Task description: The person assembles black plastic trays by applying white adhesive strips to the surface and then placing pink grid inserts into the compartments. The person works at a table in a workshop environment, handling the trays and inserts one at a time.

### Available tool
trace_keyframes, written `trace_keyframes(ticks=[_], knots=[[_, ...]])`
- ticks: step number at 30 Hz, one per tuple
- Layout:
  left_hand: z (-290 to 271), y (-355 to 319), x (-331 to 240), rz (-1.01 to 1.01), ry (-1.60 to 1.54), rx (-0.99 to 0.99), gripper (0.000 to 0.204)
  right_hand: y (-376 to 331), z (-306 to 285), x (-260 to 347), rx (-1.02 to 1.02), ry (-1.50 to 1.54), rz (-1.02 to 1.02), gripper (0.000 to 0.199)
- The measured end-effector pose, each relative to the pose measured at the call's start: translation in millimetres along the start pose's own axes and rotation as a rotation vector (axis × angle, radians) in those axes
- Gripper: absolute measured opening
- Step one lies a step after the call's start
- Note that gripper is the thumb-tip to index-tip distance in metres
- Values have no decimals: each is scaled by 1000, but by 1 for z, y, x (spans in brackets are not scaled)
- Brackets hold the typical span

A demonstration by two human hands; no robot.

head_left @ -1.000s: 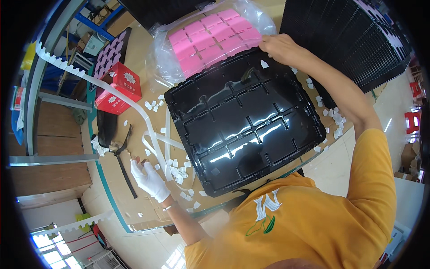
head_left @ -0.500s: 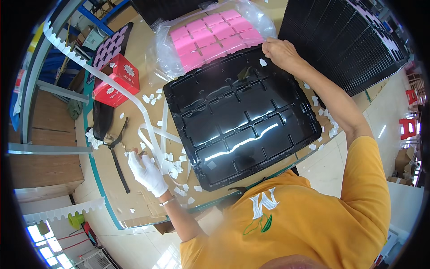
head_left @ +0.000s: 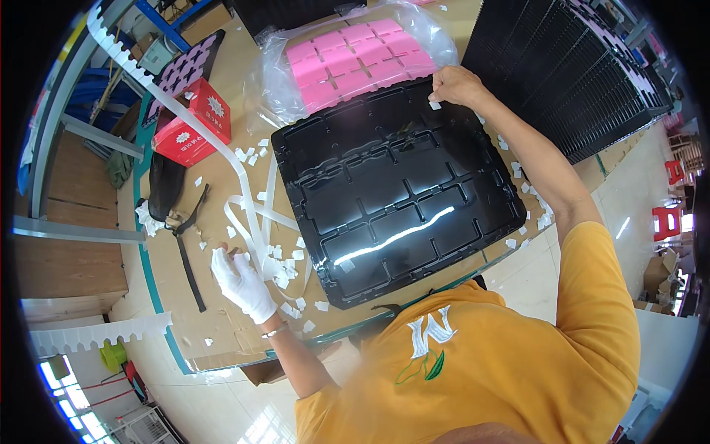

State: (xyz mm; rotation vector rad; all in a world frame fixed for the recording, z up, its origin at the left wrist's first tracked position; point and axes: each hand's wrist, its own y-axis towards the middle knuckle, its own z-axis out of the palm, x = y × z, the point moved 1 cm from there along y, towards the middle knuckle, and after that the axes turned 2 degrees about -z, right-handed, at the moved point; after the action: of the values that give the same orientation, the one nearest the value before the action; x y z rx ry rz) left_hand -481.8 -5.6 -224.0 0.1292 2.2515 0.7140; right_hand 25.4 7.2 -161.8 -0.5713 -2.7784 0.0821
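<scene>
A shiny black plastic tray (head_left: 407,185) with moulded ridges lies on the cardboard-covered table before me. My right hand (head_left: 456,86), bare, is at its far right corner, fingertips pinched on a small white piece (head_left: 435,106) against the tray. Left of the tray, over the table, my left hand (head_left: 242,287) wears a white glove with some fingertips bare. Its fingers are curled together; whatever they hold is too small to tell. Near it lie loose white strips (head_left: 255,214) and scattered white bits (head_left: 282,274). Beyond the tray, a pink cut-out sheet (head_left: 359,63) rests on clear plastic film (head_left: 270,81).
A red box (head_left: 194,126) stands at the table's left, beside a black strap (head_left: 191,270). One long notched white strip (head_left: 177,111) hangs across from the metal frame (head_left: 81,229). Stacked black trays (head_left: 547,81) rise at the far right. Red stools (head_left: 667,222) are on the floor.
My right hand has shifted slightly down and left, its fingertips coming onto the white piece on the tray. My left hand stays almost in place.
</scene>
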Motion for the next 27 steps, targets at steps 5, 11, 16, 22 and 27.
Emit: trace_keyframes(ticks=[5, 11, 16, 22, 27], knots=[[-1, -2, 3, 3, 3, -47, 26, -2, 9, -15, -250, -32, -267, 8], [1, -7, 8, -59, -5, -39, 25, -18, 13, -10, -149, -65, -310, 14], [5, -10, 19, -24, -14, -33, 26, -7, 9, -21, -85, -12, -334, 25], [4, -9, 16, -190, -55, -5, 23, -33, 16, -9, -203, -113, -432, 35], [5, -11, 26, -18, 7, -24, 24, -31, 10, -6, -144, -100, -397, 23]])
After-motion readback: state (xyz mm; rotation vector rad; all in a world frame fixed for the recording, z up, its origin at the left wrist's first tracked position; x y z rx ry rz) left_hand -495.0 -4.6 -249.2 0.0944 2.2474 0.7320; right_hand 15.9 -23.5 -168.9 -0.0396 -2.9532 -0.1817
